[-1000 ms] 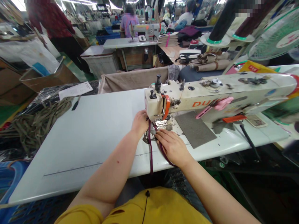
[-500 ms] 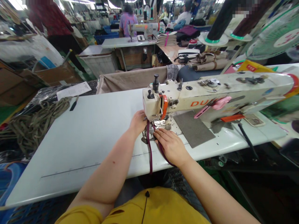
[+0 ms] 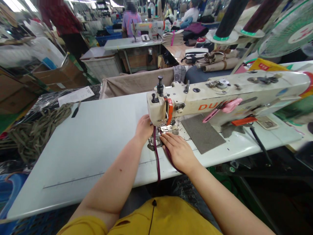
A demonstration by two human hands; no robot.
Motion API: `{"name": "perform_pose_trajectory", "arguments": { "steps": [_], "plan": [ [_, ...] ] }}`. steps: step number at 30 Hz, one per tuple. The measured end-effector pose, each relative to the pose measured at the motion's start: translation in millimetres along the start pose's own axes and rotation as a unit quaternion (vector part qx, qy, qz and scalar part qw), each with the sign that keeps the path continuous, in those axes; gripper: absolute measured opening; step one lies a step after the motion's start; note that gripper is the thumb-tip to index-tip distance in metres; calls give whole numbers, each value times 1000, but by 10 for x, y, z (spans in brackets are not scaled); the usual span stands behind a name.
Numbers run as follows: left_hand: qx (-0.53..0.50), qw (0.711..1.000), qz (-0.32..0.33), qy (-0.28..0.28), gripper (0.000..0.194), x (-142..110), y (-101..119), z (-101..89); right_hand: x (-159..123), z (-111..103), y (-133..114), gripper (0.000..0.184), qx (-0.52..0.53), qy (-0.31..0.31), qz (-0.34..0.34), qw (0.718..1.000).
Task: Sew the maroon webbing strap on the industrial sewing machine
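Note:
A cream sewing machine [image 3: 220, 93] stands on a white table [image 3: 93, 143]. A dark maroon strap [image 3: 157, 156] runs from under the machine's head over the table's near edge. My left hand [image 3: 144, 127] rests beside the needle area, fingers curled against the strap where it enters the machine. My right hand [image 3: 177, 150] lies flat on the strap just in front of the presser foot, fingers stretched toward the needle. A second length of strap loops under my right palm.
A heap of olive webbing [image 3: 34, 129] lies off the table's left end, with a paper sheet [image 3: 75, 95] behind it. A grey mat [image 3: 202, 132] sits under the machine arm. A fan [image 3: 286, 32] stands at right. Other people work at machines behind.
My hands stay at the needle with the strap. The view has shifted slightly, so machine and hands sit a little higher and further left in the picture.

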State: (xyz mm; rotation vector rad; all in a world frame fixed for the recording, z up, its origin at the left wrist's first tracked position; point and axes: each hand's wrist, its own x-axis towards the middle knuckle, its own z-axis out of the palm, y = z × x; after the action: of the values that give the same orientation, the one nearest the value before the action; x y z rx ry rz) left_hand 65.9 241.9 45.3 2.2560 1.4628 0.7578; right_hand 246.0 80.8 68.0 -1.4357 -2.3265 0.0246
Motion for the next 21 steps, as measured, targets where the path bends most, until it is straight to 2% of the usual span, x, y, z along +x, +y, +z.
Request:
{"name": "perform_pose_trajectory", "arguments": {
  "steps": [14, 21],
  "plan": [
    [17, 1000, 0, -13, 25, 20, -70, 35, -7, -5, -4, 42, 7, 16, -6, 1000],
    [25, 999, 5, -22, 26, 16, -89, 67, -69, -28, 23, 39, 21, 19, -54, 998]
  ]
}}
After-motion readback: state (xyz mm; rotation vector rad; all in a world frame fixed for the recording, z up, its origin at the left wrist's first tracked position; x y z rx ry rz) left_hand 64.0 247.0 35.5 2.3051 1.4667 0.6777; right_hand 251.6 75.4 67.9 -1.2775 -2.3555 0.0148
